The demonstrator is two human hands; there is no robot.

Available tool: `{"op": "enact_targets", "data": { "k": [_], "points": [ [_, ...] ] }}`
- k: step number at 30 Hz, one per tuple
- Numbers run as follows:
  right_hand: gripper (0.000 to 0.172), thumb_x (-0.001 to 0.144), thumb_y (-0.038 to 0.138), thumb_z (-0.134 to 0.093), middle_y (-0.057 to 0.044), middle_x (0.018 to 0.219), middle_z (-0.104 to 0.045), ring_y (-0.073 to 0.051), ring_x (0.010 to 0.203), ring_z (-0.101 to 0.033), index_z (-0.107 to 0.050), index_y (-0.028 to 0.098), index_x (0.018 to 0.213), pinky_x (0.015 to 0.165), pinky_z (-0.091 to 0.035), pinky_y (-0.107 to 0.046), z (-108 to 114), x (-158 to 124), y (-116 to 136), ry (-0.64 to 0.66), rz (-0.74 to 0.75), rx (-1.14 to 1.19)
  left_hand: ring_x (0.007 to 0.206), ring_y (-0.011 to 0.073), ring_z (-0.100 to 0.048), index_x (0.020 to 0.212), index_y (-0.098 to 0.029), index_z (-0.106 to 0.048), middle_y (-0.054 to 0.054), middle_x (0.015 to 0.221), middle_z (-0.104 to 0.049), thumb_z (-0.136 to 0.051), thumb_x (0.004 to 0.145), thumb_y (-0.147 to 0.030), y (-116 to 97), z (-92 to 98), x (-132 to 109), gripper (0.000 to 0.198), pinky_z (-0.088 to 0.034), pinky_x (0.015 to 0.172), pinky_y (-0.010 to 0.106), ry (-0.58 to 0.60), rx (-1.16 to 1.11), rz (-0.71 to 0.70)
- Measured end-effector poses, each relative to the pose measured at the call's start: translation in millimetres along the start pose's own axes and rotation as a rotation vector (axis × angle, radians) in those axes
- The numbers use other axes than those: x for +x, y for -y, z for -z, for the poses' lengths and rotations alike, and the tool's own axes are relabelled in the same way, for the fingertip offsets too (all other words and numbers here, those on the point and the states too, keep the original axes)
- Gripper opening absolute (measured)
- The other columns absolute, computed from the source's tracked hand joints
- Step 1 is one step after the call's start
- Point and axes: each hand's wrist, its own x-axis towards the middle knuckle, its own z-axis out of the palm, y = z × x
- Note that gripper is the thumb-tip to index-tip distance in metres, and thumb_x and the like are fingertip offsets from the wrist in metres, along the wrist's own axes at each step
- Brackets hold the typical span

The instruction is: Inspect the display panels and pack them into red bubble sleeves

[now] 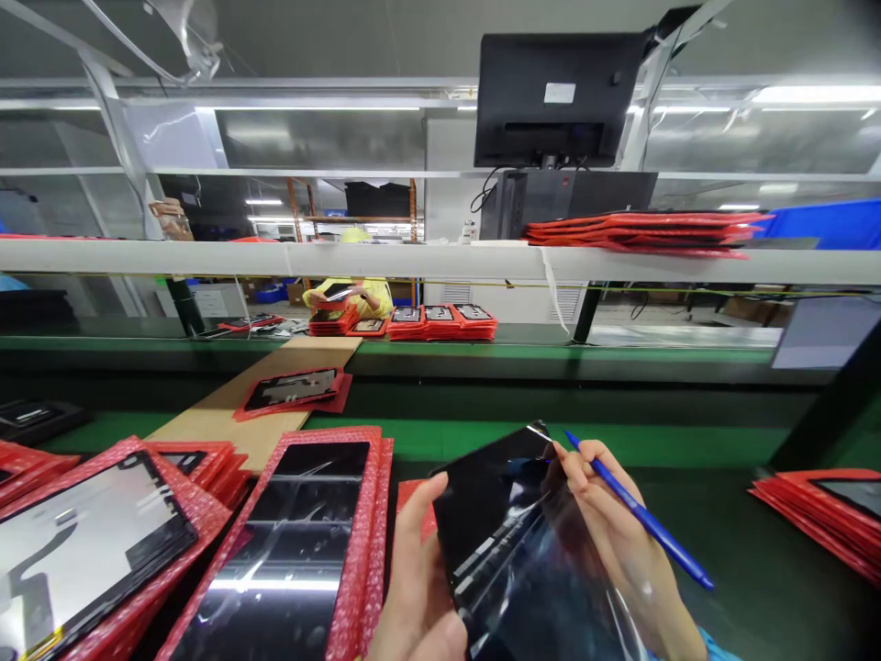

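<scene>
My left hand [418,588] grips a glossy black display panel [492,496] by its left side, tilted up in front of me. Clear film [585,588] covers part of the panel and bulges loosely along its right side. At the top right corner, my right hand [630,551] pinches the film's edge with thumb and fingertips. The same hand carries a blue pen-shaped tool [651,519], held slantwise between the fingers. Left of my hands lies another black display panel [282,542] on red bubble-wrap sleeves [364,542].
More panels with silver backs [89,532] are stacked on red sleeves at left. A wooden board [227,418] bears one sleeved panel [293,390]. Red sleeves [826,514] sit at right. A shelf rail [413,259] crosses ahead under a monitor [557,101]; beyond, a person in yellow [375,294] handles a panel.
</scene>
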Motion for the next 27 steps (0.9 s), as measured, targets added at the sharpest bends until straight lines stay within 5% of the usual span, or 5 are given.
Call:
{"op": "enact_targets", "data": {
  "k": [5,12,17,22,27],
  "points": [
    [0.024,0.065,0.027,-0.079,0.006,0.063,-0.047,-0.016,0.088,-0.055,-0.057,0.025,0.074,0.114,-0.02,-0.041,2.6,-2.1,4.5,-0.068,-0.067,0.08,0.103,0.03,-0.063,0.129,-0.037,-0.038,0.004,0.109,-0.068,-0.069,0.071,-0.046,-0.9,10.5,12.1,0.066,-0.046,0.091,0.046,-0.065,-0.059,0.103],
    [0.037,0.044,0.022,-0.082,0.005,0.06,-0.054,-0.024,0.092,-0.061,-0.062,0.024,0.075,0.112,-0.022,-0.052,-3.0,0.0,8.1,-0.375,-0.17,0.166,0.103,0.0248,-0.062,0.132,-0.034,-0.04,0.002,0.104,-0.067,-0.06,0.08,-0.034,-4.1,1.6,23.6,0.056,-0.045,0.093,0.041,-0.292,-0.024,0.113],
    [0.036,0.043,0.015,-0.076,0.008,0.056,-0.05,-0.02,0.086,-0.061,-0.058,0.023,0.073,0.113,-0.022,-0.049,-3.3,3.0,10.9,-0.389,-0.196,0.227,0.084,0.0168,-0.065,0.136,-0.039,-0.037,-0.002,0.094,-0.066,-0.053,0.086,-0.027,-14.7,-9.0,21.4,0.054,-0.047,0.088,0.035,-0.33,-0.002,0.251],
    [0.033,0.045,0.007,-0.068,0.01,0.058,-0.044,-0.015,0.083,-0.06,-0.05,0.023,0.068,0.114,-0.023,-0.039,2.3,8.4,8.6,-0.3,-0.275,0.321,0.067,0.0077,-0.056,0.131,-0.042,-0.044,-0.005,0.105,-0.061,-0.056,0.083,-0.024,-15.4,-2.4,24.3,0.052,-0.047,0.077,0.022,-0.352,0.071,0.272],
    [0.033,0.045,0.005,-0.06,0.009,0.058,-0.038,-0.015,0.076,-0.057,-0.043,0.023,0.066,0.107,-0.037,-0.038,5.0,13.1,6.1,-0.297,-0.325,0.367,0.055,0.0061,-0.041,0.129,-0.044,-0.046,-0.008,0.069,-0.045,-0.058,0.082,-0.022,-14.5,4.9,29.1,0.053,-0.041,0.066,0.014,-0.317,0.105,0.292]
  ]
}}
